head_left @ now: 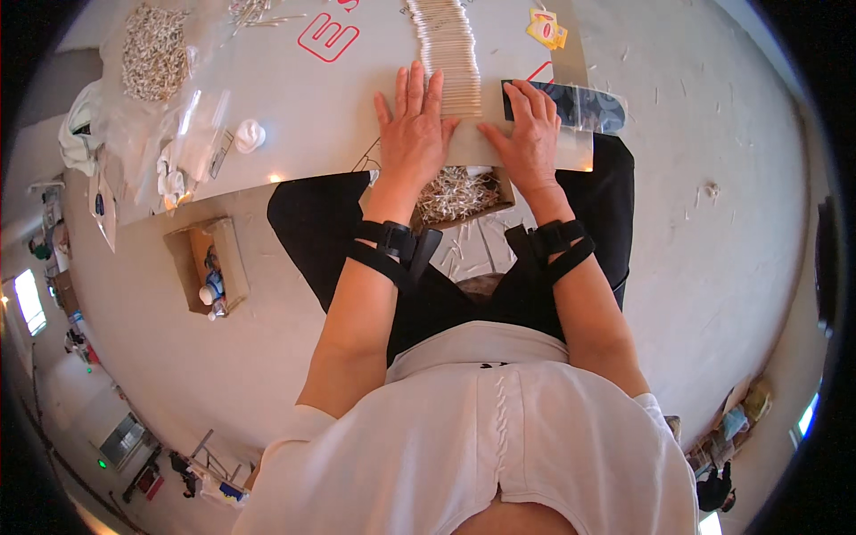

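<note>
A long row of cotton swabs (pixel 450 53) lies side by side on the table, running away from me. My left hand (pixel 412 134) rests flat at the near left edge of the row, fingers stretched forward and apart. On the right, my right hand (pixel 526 138) has its fingertips on the near end of a dark blue and clear plastic bag (pixel 584 109), its thumb pointing toward the swabs. Whether its fingertips grip the bag is hard to make out. Under the table edge, between my knees, a cardboard box (pixel 506 192) holds a heap of loose swabs (pixel 456 194).
A big pile of swabs (pixel 153 53) fills a clear bag at the table's left. Nearby are a white round object (pixel 250 135) and clear plastic bags (pixel 192 134). Yellow packets (pixel 547 29) lie at the far right. A cardboard box (pixel 234 267) with bottles stands on the floor.
</note>
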### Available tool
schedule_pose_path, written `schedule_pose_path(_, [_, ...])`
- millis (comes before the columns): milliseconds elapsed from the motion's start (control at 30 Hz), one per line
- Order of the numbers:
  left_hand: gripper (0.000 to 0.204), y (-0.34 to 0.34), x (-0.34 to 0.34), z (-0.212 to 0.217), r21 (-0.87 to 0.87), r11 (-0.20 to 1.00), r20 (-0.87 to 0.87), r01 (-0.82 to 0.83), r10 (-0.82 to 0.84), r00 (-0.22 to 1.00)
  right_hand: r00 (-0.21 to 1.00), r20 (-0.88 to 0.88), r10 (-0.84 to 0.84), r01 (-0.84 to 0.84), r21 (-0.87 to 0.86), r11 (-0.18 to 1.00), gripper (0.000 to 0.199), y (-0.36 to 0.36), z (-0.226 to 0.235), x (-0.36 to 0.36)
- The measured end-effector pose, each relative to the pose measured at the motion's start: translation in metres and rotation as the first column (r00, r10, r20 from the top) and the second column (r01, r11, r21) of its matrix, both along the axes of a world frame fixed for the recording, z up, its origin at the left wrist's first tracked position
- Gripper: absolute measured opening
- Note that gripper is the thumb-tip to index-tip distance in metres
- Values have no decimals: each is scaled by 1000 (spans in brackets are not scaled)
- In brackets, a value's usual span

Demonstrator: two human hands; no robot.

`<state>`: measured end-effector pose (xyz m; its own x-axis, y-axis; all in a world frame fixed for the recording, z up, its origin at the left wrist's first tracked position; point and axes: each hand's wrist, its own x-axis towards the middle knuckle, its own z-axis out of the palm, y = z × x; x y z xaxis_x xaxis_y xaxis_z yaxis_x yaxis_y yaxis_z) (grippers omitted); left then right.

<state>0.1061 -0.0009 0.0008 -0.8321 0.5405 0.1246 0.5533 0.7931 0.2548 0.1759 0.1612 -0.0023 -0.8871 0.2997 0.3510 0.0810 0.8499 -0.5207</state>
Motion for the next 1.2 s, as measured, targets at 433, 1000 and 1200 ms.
schedule_pose_path(433, [80,0,19,6,19,997,-6,71,-71,997,996,-71,48,-58,-146,988,24,-2,-2,-1])
schedule_pose_path(1000, [80,8,8,-4,23,996,0,85,-85,996,995,-80,55,-63,-104,993,13,-2,-4,-12])
schedule_pose_path(1200, [79,8,8,-2,2,997,17,73,-73,997,994,-60,97,-102,-105,989,12,0,-4,-15])
